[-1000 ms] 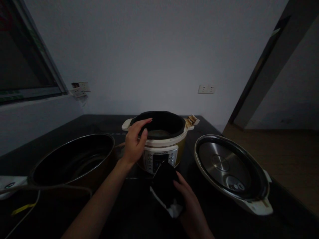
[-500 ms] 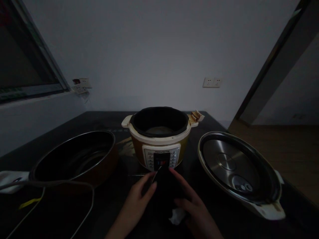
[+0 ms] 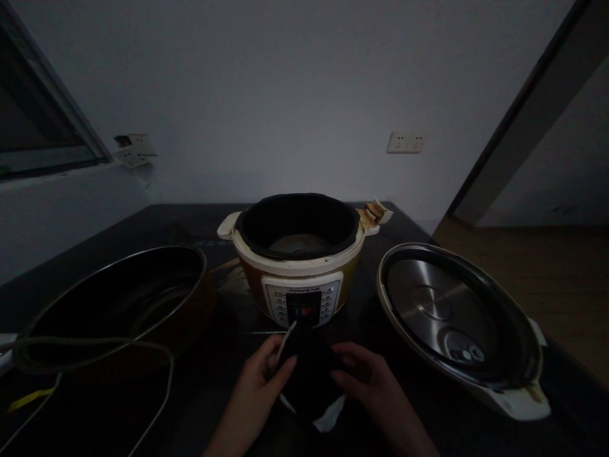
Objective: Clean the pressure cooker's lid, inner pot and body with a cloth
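With our left hand and right hand, we grasp opposite sides of what looks like a black cloth, in front of the cooker. We judge it light, soft, hardly fragile, best gripped by its side edges.

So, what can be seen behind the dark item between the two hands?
Behind the dark item stands the cooker, with its control panel mostly showing. The item covers part of the table beyond; whatever lies there cannot be seen.
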Available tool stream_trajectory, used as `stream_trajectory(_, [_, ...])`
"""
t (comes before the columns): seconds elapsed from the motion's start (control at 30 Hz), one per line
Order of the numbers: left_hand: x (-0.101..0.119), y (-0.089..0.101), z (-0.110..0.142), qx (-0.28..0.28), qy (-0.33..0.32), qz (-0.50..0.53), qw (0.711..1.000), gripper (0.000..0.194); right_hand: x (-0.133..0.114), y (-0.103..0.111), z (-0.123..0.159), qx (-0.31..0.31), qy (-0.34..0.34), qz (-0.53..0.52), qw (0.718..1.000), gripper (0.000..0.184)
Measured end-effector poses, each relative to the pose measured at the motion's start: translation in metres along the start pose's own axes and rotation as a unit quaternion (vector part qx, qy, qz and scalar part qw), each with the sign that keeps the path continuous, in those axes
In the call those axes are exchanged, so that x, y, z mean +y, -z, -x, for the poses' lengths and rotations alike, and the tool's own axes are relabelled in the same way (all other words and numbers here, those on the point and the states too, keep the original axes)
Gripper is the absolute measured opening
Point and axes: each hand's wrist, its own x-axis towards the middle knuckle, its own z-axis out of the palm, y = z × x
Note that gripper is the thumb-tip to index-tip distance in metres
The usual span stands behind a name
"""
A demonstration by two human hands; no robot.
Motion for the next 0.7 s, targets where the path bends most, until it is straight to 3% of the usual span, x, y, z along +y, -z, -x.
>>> stream_trajectory(0.1, [-0.008, 0.002, -0.002, -0.021, 0.044, 0.024, 0.999, 0.047, -0.007, 0.013, 0.004, -0.061, -0.029, 0.020, 0.998, 0.038])
stream_trajectory(0.2, [-0.021, 0.003, -0.002, -0.010, 0.048, -0.005, 0.999, 0.050, -0.011, 0.022, 0.004, -0.080, -0.031, 0.061, 0.994, 0.039])
stream_trajectory(0.3, [-0.031, 0.002, 0.001, -0.005, 0.026, -0.065, 0.998, 0.060, -0.005, 0.023, -0.004, -0.075, 0.043, 0.103, 0.991, 0.038])
stream_trajectory(0.4, [-0.033, 0.005, 0.008, -0.012, 0.020, -0.241, 0.970, 0.067, 0.008, 0.018, -0.014, -0.030, 0.124, 0.196, 0.972, 0.037])
stream_trajectory(0.47, [-0.029, 0.009, 0.013, 0.007, 0.024, -0.399, 0.917, 0.058, 0.016, 0.012, -0.015, 0.022, 0.170, 0.286, 0.943, 0.037])
stream_trajectory(0.53, [-0.024, 0.011, 0.016, 0.038, -0.011, -0.496, 0.868, 0.044, 0.021, 0.006, -0.010, 0.078, 0.218, 0.380, 0.896, 0.034])
stream_trajectory(0.6, [-0.024, 0.011, 0.017, 0.057, -0.094, -0.534, 0.838, 0.036, 0.026, -0.001, -0.003, 0.101, 0.266, 0.465, 0.839, 0.031])
stream_trajectory(0.7, [-0.036, 0.006, 0.015, 0.013, -0.228, -0.570, 0.789, 0.038, 0.036, -0.006, 0.004, 0.072, 0.332, 0.574, 0.745, 0.036])
